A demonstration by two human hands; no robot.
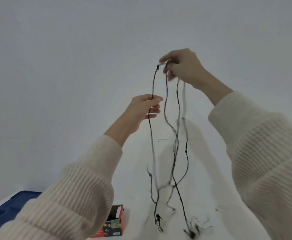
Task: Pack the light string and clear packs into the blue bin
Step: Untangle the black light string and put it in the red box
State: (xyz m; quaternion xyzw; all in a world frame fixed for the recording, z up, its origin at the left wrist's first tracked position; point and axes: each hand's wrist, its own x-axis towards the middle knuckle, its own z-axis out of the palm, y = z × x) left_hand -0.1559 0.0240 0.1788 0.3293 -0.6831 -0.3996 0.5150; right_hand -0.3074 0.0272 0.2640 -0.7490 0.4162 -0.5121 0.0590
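The light string (153,82), a thin dark cord, is lifted high above the white worktop (138,187) and hangs between both hands. The right hand (181,66) is the upper one: its thumb and curled fingers pinch several gathered turns of the cord at their top, so three or four strands drop from it in long loose loops. One small dark socket sits just left of its fingertips, where the leftmost strand bends downward.

The left hand (145,108) is lower and to the left. Its thumb and forefinger close lightly round that single leftmost strand, the other fingers loosely bent beneath, and the cord runs on down past the palm.

Below the hands the strands cross one another and are blurred. Their lowest ends reach the worktop near the bottom edge of the view, where a few small dark sockets and thin wire tails lie in a loose tangle.

The blue bin (15,203) shows only as a corner at lower left, partly behind the left cream knit sleeve (69,196), well apart from the string. An open red carton (115,222) with printed pictures on it stands on the worktop between the bin and the string's trailing ends.
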